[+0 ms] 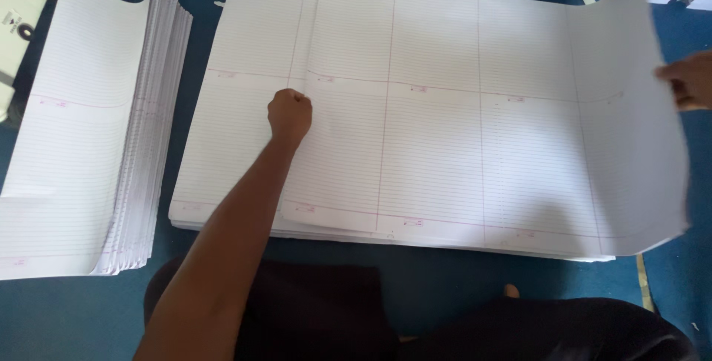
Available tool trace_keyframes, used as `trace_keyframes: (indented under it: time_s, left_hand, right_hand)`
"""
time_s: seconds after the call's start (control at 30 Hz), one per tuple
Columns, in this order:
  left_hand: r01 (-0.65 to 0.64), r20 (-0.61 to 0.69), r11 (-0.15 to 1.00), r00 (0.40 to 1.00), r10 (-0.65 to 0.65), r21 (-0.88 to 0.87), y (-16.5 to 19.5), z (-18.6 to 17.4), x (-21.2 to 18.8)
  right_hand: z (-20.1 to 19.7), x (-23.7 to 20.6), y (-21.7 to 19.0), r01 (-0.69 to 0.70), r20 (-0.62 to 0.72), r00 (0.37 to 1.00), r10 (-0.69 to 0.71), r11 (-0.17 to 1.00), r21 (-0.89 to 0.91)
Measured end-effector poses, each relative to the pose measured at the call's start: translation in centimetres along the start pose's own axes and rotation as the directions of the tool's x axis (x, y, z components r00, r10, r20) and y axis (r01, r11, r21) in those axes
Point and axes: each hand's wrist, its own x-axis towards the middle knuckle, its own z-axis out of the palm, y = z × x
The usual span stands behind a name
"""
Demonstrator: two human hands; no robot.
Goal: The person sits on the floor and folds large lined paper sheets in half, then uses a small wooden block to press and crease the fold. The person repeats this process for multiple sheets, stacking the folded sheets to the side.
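Here the left hand [289, 115] is clenched in a fist, pressing the left edge of the top sheet [475, 131] onto the big stack [237, 146]. The right hand [686, 79], at three o'clock, pinches that sheet's lifted right edge. A folded pile [81, 131] lies at nine o'clock on the blue floor [371, 272].

Blue floor [59, 316]; wide stack of ruled sheets [237, 146] on it; folded pile [81, 131] at left

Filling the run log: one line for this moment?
left hand: fist on top sheet | right hand: lifting sheet's right edge | sheet stack beneath | second stack left
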Motion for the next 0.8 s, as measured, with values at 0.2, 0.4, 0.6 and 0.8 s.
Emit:
trace_keyframes:
  time_s: [0.2,0.4,0.6,0.8]
  left_hand:
    - [-0.217,-0.042,0.956,0.972,0.230,0.197,-0.7,-0.2,0.2]
    - [-0.210,0.030,0.929,0.977,0.211,0.305,-0.8,-0.7,0.3]
    - [-0.262,-0.005,0.882,0.958,0.287,0.392,-0.8,-0.9,0.7]
    - [-0.328,-0.052,0.856,0.924,0.378,0.400,-0.6,-0.9,0.7]
  right_hand:
    - [7.1,-6.9,-2.5,0.375,-0.303,0.857,-0.417,0.908,-0.189]
    - [14.2,-6.0,-6.4,0.439,-0.144,0.864,-0.482,0.863,-0.250]
    - [22.0,-2.9,-8.0,0.530,-0.011,0.720,-0.694,0.561,-0.636]
    - [29.0,-6.9,-10.1,0.623,-0.053,0.725,-0.687,0.686,-0.376]
